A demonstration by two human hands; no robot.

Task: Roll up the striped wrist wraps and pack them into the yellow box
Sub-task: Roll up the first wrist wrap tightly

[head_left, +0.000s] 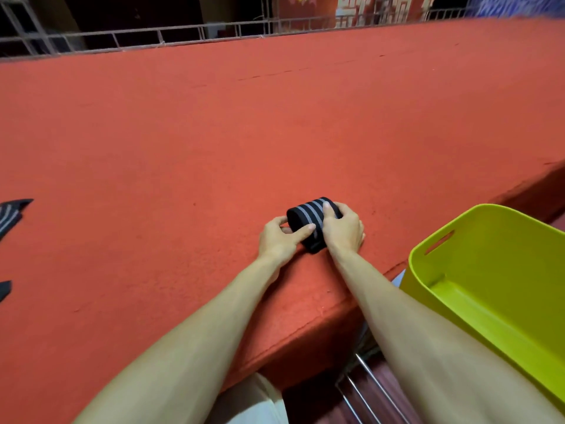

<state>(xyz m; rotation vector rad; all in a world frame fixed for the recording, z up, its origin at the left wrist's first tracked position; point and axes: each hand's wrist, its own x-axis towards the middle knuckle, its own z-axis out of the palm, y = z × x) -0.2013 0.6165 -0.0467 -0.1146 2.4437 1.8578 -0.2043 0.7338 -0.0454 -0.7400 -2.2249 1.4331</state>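
A rolled black wrist wrap with grey stripes [305,214] lies on the red felt table near its front edge. My left hand [279,238] grips the roll's left end, thumb behind and index finger across the front. My right hand [344,229] holds the right side, fingers curled over the top. The yellow box [477,304] stands to the right, past the table's edge, tilted toward me and showing nothing inside. Another striped wrap [10,214] lies unrolled at the far left edge.
The red table [244,123] stretches far back to a metal railing [159,36]. A dark strap end [4,289] shows at the left border. A metal frame [370,390] sits below the table edge between my arms.
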